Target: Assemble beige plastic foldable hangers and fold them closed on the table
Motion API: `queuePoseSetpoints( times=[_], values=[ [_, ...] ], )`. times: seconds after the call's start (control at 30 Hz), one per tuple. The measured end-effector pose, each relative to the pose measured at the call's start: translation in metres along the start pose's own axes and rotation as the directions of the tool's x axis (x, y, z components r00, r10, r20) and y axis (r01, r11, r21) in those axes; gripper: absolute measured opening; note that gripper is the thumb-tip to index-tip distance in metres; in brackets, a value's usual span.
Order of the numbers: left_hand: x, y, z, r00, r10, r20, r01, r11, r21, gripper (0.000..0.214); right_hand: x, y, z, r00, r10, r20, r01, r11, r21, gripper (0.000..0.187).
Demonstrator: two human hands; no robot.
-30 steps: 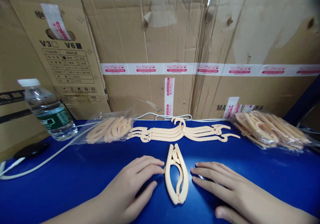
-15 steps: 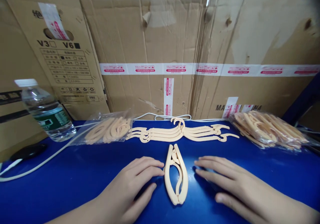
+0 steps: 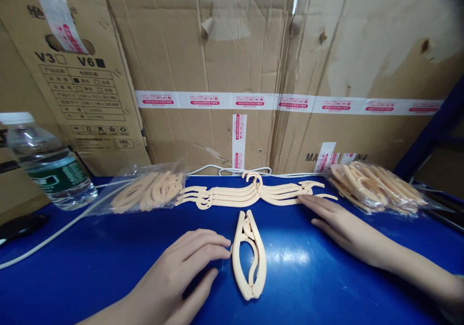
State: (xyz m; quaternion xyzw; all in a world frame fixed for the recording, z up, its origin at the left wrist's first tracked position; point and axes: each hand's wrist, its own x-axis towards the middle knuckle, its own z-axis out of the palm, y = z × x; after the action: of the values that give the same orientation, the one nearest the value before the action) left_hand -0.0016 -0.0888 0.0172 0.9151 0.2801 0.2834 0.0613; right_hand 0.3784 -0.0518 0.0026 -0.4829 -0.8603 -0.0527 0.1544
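Observation:
A folded cream folding hanger [image 3: 260, 272] lies on the blue table, its two arms upright in front of me. Just left of it rests my left hand [image 3: 181, 272], open, its fingertips beside the hanger's edge; I cannot tell whether they touch. Behind, several unfolded hangers [image 3: 232, 197] lie stacked in a spread row, hooks towards the back. My right hand [image 3: 337, 221] reaches forward, open, its fingertips at the right arms of that stack. It covers part of the right ends, and no grip on them is visible.
Clear bags of folded hangers lie at left [image 3: 145, 192] and right [image 3: 377, 187]. A water bottle [image 3: 50, 165] and a black mouse [image 3: 23, 226] are at far left, with a white cable [image 3: 54, 247] running past. Cardboard [image 3: 203, 136] stands along the back.
My right hand has moved forward from beside the folded hanger to the right end of the unfolded stack. My left hand stays beside the folded hanger. The view has shifted slightly right.

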Motion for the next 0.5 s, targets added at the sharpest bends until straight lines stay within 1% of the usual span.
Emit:
queuePoseSetpoints(
  times=[0.07,0.23,0.37,0.5],
  values=[
    [-0.001,-0.001,0.0,1.0,-0.011,0.01,0.011,1.0,-0.005,0.035,0.001,-0.002,0.0,1.0,-0.003,-0.006,0.003,1.0,-0.001,0.044],
    [-0.002,-0.003,0.003,0.999,-0.053,-0.01,0.053,0.998,-0.041,0.031,0.003,0.001,0.003,0.997,-0.009,-0.082,0.011,1.0,0.025,0.035],
    [0.0,-0.003,0.0,0.998,-0.055,0.033,0.056,0.998,-0.036,0.031,0.003,0.01,0.009,0.99,-0.014,-0.138,0.028,0.995,0.1,0.03],
    [0.0,-0.002,-0.001,0.997,-0.075,0.014,0.076,0.994,-0.08,0.031,0.004,0.016,0.012,0.987,0.011,-0.163,0.018,0.985,0.174,0.027]
  ],
)
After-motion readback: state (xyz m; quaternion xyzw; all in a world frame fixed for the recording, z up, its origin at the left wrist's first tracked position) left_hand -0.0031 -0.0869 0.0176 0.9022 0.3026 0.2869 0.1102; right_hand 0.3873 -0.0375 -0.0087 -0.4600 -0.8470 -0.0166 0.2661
